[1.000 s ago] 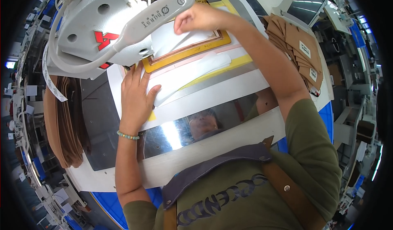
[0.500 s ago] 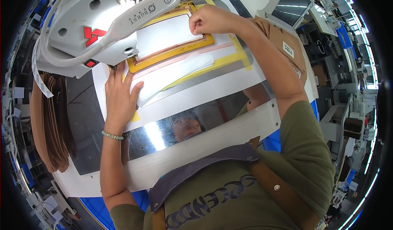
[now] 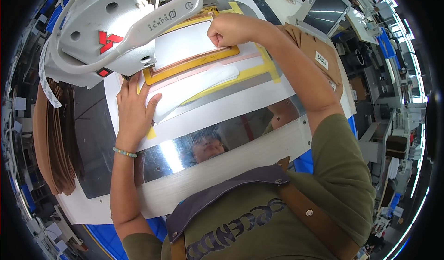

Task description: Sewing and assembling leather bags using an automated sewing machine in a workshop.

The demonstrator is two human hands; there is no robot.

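A yellow rectangular frame (image 3: 194,66) with a brown inner border surrounds a white panel (image 3: 180,45), partly hidden by a white lamp arm. My right hand (image 3: 231,30) is closed, its curled fingers resting at the right end of the panel; whatever they hold, if anything, is hidden. My left hand (image 3: 134,109) lies flat with fingers spread on the white sheet (image 3: 222,103), its fingertips beside the frame's lower left corner. Between the left thumb and the frame lies a folded white strip (image 3: 194,89). Yellow tape (image 3: 247,76) runs along the sheet.
A white sewing machine head (image 3: 101,33) with its lamp (image 3: 162,19) stands at the far left. Brown fabric pieces (image 3: 48,139) hang at the left edge; more brown pieces (image 3: 310,52) lie right. A dark screen (image 3: 327,10) stands far right. Shiny metal plate (image 3: 240,126) lies nearer me.
The whole view has shifted slightly. My right hand stays closed at the panel's right end, with at most a small movement. My left hand remains flat in the same place.
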